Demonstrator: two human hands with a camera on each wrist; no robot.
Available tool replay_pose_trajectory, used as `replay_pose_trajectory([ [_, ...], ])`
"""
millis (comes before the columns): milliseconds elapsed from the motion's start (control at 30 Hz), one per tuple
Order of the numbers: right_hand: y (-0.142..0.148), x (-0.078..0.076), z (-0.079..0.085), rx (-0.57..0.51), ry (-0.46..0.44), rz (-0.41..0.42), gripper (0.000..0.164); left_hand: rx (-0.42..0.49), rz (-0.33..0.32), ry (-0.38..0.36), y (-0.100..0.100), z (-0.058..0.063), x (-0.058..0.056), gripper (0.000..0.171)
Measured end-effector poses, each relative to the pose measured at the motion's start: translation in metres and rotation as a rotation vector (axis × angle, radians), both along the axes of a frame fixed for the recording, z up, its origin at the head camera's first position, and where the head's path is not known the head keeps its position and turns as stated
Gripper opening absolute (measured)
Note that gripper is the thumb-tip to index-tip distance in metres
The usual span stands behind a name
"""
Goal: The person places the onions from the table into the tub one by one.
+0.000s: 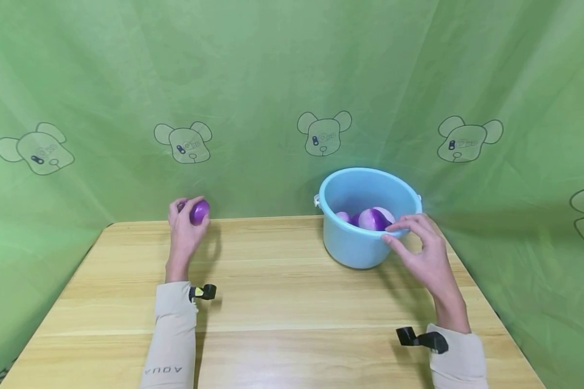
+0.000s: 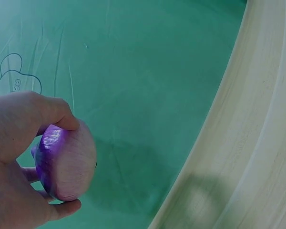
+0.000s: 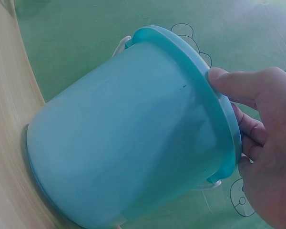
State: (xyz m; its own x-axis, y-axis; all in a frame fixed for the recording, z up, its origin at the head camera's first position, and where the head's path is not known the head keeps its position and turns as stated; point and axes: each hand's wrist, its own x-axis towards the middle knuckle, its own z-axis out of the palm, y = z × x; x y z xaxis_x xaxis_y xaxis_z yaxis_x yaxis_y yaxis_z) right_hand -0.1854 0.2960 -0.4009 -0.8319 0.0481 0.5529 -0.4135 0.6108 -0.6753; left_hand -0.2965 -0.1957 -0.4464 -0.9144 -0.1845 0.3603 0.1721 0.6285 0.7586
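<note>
A purple onion (image 1: 200, 212) with a pale pinkish side (image 2: 76, 164) is in my left hand (image 1: 187, 229). Thumb and fingers hold it around its sides, above the far left edge of the table. On the right stands a light blue bucket (image 1: 355, 251), upright on the table. Inside it lie several purple-and-white onions (image 1: 371, 220), partly hidden by the near wall. My right hand (image 1: 428, 256) pinches the bucket's near right rim, the thumb (image 3: 233, 85) outside and the fingers over the inner side.
The light wooden table (image 1: 263, 313) ends at the back against a green curtain (image 1: 253, 70) printed with bear heads. More curtain hangs along both sides. The bucket has a white handle joint (image 1: 317, 201) at its left rim.
</note>
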Motion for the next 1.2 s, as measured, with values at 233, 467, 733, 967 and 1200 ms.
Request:
replay_pose_trajectory([
  [233,0.001,0.001,0.0,-0.003,-0.007,-0.002,0.023,0.001,-0.002,0.001,0.002,0.004,0.001,0.054],
  [467,0.001,0.001,0.001,-0.005,-0.011,0.001,0.024,0.002,-0.003,0.006,0.005,0.009,0.004,0.054],
  [733,0.001,0.001,0.001,-0.005,-0.01,0.002,0.024,0.0,-0.003,0.021,0.007,0.013,0.005,0.054],
  [967,-0.001,0.002,0.004,-0.005,-0.015,-0.001,0.024,-0.007,-0.007,0.042,0.01,0.016,0.007,0.053],
  [1200,0.0,0.001,0.002,-0.008,-0.01,0.007,0.025,-0.007,-0.014,0.063,0.012,0.019,0.009,0.053],
])
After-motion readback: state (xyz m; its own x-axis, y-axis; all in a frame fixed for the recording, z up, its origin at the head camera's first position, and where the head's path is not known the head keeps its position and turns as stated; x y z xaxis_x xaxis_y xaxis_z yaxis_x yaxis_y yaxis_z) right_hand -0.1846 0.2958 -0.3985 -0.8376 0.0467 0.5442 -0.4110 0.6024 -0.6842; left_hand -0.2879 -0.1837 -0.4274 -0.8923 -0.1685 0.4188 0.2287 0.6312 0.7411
